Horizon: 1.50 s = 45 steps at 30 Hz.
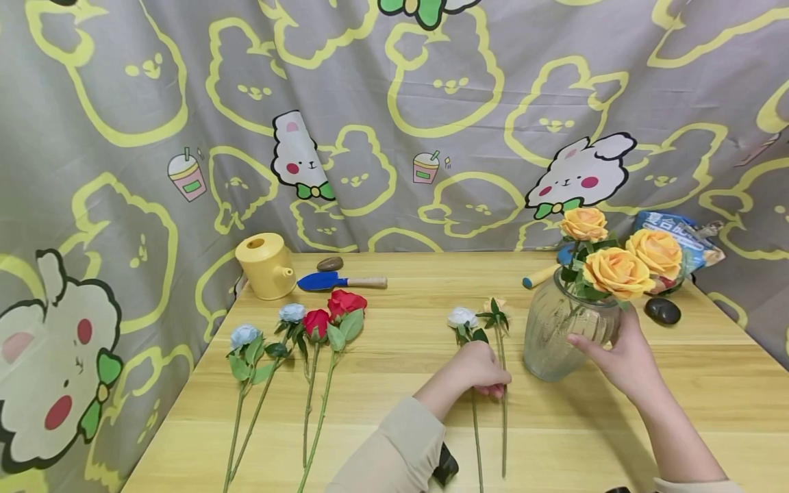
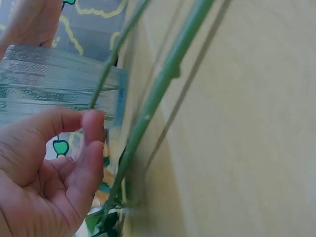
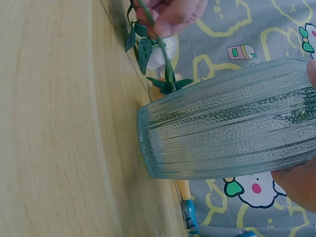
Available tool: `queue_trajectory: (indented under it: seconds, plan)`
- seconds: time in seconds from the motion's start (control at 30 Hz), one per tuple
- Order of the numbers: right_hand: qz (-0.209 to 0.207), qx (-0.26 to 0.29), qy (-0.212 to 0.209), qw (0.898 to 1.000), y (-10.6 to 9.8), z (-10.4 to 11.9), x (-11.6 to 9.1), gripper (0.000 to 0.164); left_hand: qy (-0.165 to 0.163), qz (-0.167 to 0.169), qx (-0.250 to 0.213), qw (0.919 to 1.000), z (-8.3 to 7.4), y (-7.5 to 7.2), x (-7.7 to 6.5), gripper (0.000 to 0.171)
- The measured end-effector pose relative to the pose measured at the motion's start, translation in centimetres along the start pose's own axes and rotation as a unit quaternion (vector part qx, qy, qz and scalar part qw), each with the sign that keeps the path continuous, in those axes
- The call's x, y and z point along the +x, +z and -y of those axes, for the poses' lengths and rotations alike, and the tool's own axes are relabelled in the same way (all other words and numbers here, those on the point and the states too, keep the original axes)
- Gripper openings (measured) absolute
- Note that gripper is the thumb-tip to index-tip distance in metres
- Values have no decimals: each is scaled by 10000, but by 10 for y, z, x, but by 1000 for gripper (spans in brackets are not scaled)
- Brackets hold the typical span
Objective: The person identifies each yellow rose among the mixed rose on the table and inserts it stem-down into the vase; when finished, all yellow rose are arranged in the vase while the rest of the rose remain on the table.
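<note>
My left hand (image 1: 477,373) pinches the green stem (image 2: 106,71) of a pale orange rose (image 1: 495,308) between thumb and fingertips. Beside it a white rose (image 1: 462,317) lies on the table, its stem (image 2: 150,106) passing under that hand. A ribbed clear glass vase (image 1: 542,342) stands to the right, with my right hand (image 1: 625,356) gripping its upper side, thumb towards the front. In the right wrist view the vase (image 3: 222,128) has fingers on both sides. Three yellow-orange roses (image 1: 618,272) are in the vase, blooms above its rim.
Two light blue roses (image 1: 245,335) and two red roses (image 1: 347,303) lie at left on the wooden table (image 1: 394,411). Behind them are a yellow watering can (image 1: 266,267), a blue trowel (image 1: 323,281) and a brown stone (image 1: 330,263). A black stone (image 1: 663,311) and blue bag (image 1: 672,233) are at right.
</note>
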State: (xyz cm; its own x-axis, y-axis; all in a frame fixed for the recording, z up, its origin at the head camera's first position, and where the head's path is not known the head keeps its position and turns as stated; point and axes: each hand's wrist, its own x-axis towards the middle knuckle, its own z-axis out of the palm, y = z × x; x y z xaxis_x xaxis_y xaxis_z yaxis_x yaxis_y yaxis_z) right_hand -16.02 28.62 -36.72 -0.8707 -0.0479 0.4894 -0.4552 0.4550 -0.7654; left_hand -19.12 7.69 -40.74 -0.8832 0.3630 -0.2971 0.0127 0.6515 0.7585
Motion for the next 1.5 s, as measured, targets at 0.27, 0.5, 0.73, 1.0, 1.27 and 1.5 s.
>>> queue_trajectory:
  seconds: [0.27, 0.5, 0.73, 1.0, 1.27, 1.5]
  plan:
    - [-22, 10, -97, 9999, -2, 0, 1, 97, 158, 158, -1749, 9843, 3, -16, 6, 13]
    - [-49, -142, -59, 9999, -2, 1, 0, 95, 1033, 652, -3352, 9342, 8, -41, 14, 6]
    - [-43, -128, -40, 9999, -1, 1, -1, 96, 1687, 895, -4684, 8627, 1, -67, 7, 10]
    - [-47, -161, -53, 9998, 0, -1, 0, 96, 2637, 798, -4000, 8741, -35, -108, -3, 20]
    - [7, 9, -94, 10000, -1, -1, 0, 95, 3555, -233, -2998, 8850, -104, -153, -15, 10]
    - [4, -8, -126, 9999, 0, -4, 0, 96, 4028, -1677, -2770, 8561, -145, -150, -36, 9]
